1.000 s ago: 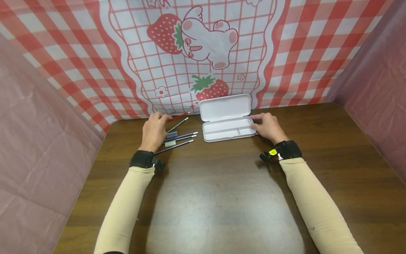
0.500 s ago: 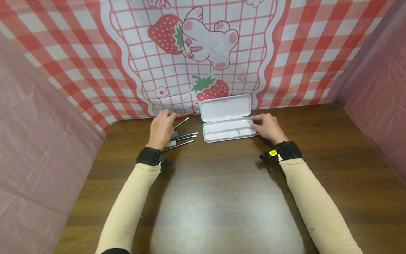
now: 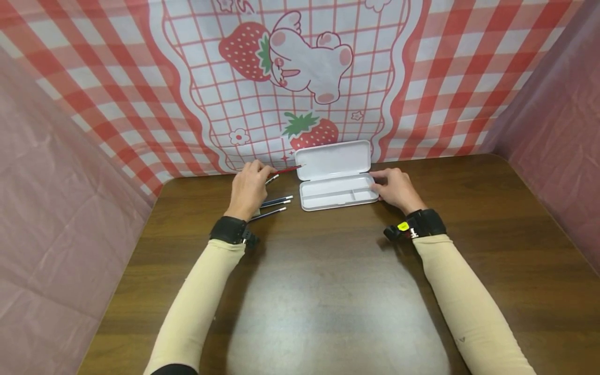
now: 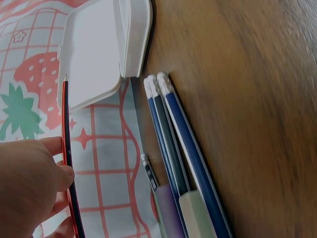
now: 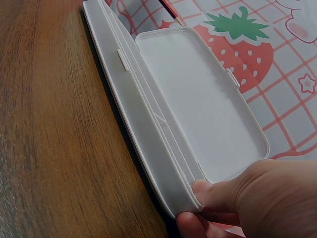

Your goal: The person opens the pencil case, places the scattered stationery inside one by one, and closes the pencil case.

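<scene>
My left hand [image 3: 250, 190] pinches a red-and-black pencil [image 4: 66, 116] between thumb and fingers, its sharpened tip toward the white pencil case [image 3: 328, 200]. In the head view the tip overlaps the left edge of the raised lid [image 3: 334, 159]. The case lies open, with divided compartments that hold nothing. At its right end, my right hand [image 3: 397, 188] grips the wall, thumb over the rim and fingers outside. Below the left hand lie several dark blue pencils [image 4: 190, 153], a pale green eraser [image 4: 197, 213] and a purple block [image 4: 170, 210], partly hidden in the head view.
A patterned pencil [image 3: 272, 179] lies behind the others. The wooden table [image 3: 328, 286] ends at the back against a hanging red-and-white checked cloth [image 3: 450, 78], close behind the lid. Pink fabric [image 3: 61, 208] hangs at both sides.
My left hand has moved right with the red-and-black pencil, bringing its tip from left of the case to the lid's left edge. The right hand and case have stayed put.
</scene>
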Available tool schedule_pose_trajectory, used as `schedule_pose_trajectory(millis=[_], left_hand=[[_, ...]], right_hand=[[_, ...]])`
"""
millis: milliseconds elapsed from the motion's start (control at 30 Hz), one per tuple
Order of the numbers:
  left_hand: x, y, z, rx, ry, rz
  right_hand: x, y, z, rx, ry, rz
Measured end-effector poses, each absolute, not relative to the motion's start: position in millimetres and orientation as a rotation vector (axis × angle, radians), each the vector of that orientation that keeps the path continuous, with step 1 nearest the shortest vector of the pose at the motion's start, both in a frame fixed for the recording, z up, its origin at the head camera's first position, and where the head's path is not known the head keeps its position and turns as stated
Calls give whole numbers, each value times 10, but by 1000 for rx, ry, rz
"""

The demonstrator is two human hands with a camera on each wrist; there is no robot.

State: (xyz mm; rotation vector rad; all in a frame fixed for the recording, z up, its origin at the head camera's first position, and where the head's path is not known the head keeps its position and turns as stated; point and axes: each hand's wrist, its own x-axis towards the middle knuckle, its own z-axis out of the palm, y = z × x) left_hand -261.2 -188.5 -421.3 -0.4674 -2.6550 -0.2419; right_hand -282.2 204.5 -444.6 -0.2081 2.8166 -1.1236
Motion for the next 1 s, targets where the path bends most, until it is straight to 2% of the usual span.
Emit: schedule_pose_trajectory(millis=[233, 400, 433, 1000], left_hand=[[-2703, -1825, -4344, -524, -2595, -244], [-2695, -1730, -4360, -523, -2615, -244], [-2612, -1663, -4261, -515, -2641, -244], [-2611, -1442, -4384, -565, -2663, -193]], right_hand=[[-2821, 2041, -4449, -223, 2830, -1122], [-2821, 2041, -4448, -220, 2834, -1112], [-2821, 2041, -4448, -220, 2834, -1111], [-2824, 2044, -4442, -225, 2818, -1117]])
